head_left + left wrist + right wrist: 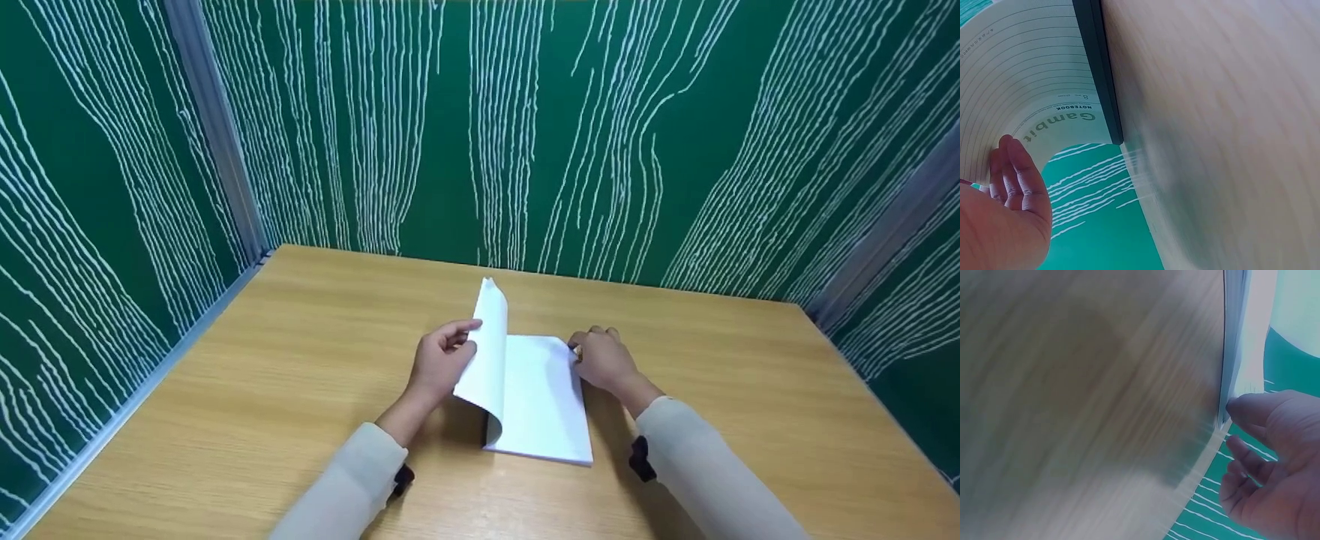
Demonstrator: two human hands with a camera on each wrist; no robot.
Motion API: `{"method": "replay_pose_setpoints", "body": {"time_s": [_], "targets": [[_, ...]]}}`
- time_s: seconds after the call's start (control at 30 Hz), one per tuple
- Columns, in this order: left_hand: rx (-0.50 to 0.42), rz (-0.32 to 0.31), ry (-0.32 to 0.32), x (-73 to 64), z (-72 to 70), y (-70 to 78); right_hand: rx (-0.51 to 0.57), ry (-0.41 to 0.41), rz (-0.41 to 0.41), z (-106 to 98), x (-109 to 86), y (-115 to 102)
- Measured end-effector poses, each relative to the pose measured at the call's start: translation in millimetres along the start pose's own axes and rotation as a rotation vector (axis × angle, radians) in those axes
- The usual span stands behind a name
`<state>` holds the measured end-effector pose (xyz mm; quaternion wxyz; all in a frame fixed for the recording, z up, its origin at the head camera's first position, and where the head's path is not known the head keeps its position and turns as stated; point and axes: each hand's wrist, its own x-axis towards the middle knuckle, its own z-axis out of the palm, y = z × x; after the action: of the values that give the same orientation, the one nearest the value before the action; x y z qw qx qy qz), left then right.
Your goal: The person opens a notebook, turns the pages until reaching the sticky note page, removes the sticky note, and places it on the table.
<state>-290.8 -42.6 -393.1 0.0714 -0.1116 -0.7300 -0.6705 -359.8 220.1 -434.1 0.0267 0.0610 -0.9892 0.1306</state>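
A notebook (544, 405) lies open on the table, its right-hand side white. Its left part, a curved leaf (489, 337), stands raised and bends over toward the left. In the left wrist view the leaf's outer side (1033, 67) shows thin lines and the words Gambit NOTEBOOK, beside a black spine (1098, 73). My left hand (444, 358) pinches the leaf's free edge, thumb on the near side, fingers flat along the outer side. My right hand (602, 356) pinches the upper right corner of the pages; its other fingers (1235, 492) are curled below the corner.
The wooden table (300, 375) extends around the notebook on all sides. Green panels (442, 150) with white wavy lines rise behind and at both sides, joined by grey posts (217, 120). A dark wrist strap (643, 459) shows at the right sleeve.
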Motion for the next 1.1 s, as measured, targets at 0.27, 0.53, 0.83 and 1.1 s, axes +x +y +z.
{"method": "replay_pose_setpoints", "body": {"time_s": [0.27,0.53,0.83,1.1], "targets": [[-0.020,0.013,-0.003,5.6,0.0,-9.7,0.107,-0.037,0.078,-3,0.5,-5],[0.005,0.019,0.026,13.2,1.8,-28.2,0.251,-0.028,0.145,-5,1.4,-10],[-0.004,0.010,0.025,12.4,2.2,-27.9,0.277,-0.011,0.142,-3,1.3,-10],[0.012,0.009,0.031,12.0,3.2,-27.7,0.244,-0.028,0.116,-2,-0.3,-8]]}}
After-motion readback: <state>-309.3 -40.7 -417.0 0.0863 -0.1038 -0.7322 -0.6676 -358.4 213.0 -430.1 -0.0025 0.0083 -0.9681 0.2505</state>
